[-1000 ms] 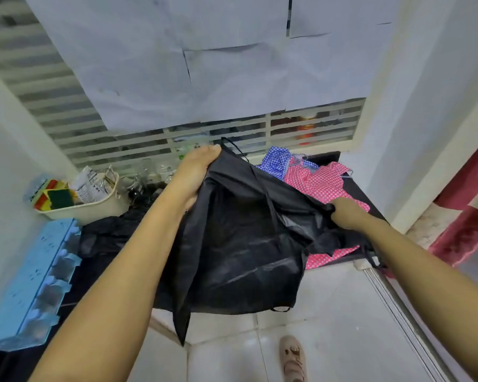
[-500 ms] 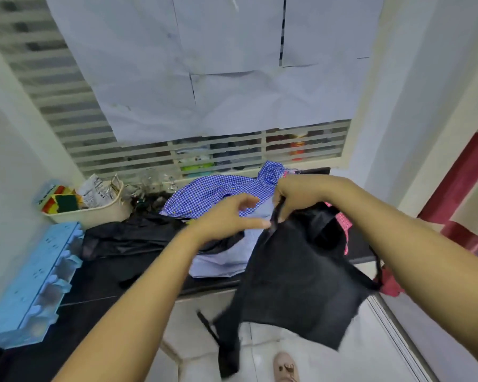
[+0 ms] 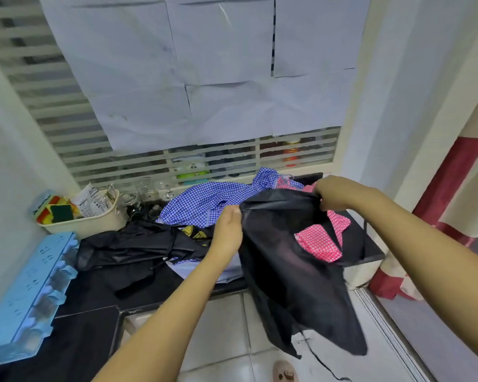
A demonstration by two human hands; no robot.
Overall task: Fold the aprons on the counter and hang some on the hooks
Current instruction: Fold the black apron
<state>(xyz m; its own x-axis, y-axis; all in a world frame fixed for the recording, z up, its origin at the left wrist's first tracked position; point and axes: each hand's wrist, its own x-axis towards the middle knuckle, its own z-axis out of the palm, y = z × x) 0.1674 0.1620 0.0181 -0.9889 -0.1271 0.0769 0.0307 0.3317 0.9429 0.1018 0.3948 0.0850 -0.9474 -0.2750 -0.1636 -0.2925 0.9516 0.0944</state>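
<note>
I hold a black apron up in front of the counter. My left hand grips its top edge on the left and my right hand grips the top edge on the right. The cloth hangs down past the black counter toward the floor, a thin strap trailing below. On the counter lie a blue checked apron, a pink checked apron and another black apron, crumpled together.
A beige basket with sponges and packets stands at the back left. A light blue rack lies on the left counter. Glasses stand by the slatted window. A red and white curtain hangs at right. White floor tiles lie below.
My hands came together on the black apron, then spread apart along its top edge. The apron swung right, uncovering the blue and black aprons on the counter.
</note>
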